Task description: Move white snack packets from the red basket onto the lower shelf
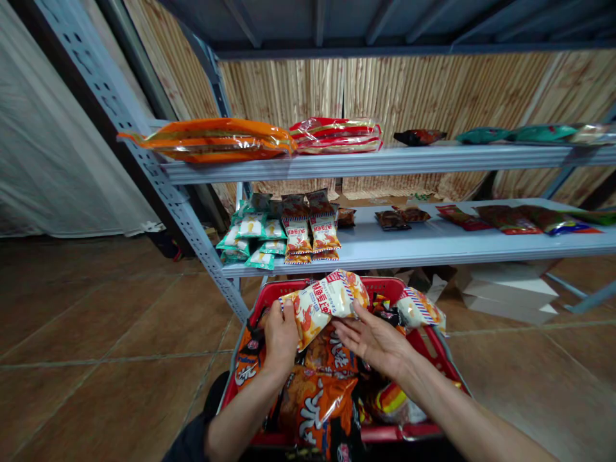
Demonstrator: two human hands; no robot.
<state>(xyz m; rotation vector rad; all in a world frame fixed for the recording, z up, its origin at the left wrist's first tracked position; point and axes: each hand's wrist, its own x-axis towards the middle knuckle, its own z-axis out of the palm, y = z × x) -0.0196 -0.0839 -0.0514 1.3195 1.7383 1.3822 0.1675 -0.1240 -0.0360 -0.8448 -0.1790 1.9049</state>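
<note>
A white and orange snack bag (320,301) with red lettering is held up over the red basket (385,289). My left hand (282,337) pinches the bag's left end between thumb and fingers. At its right end, my right hand (373,340) has the thumb against the bag and the fingers underneath, partly spread. Below both hands, orange snack bags (320,401) with white characters fill much of the basket. Another white and orange bag (421,308) rests over the basket's right rim.
On the lower shelf (385,250), green and white packets (253,224) stand stacked beside similar white and orange bags (310,231). Further right lie dark and red packets (507,218). The upper shelf holds large orange (216,138) and red packages (334,135). A white box (505,289) sits underneath.
</note>
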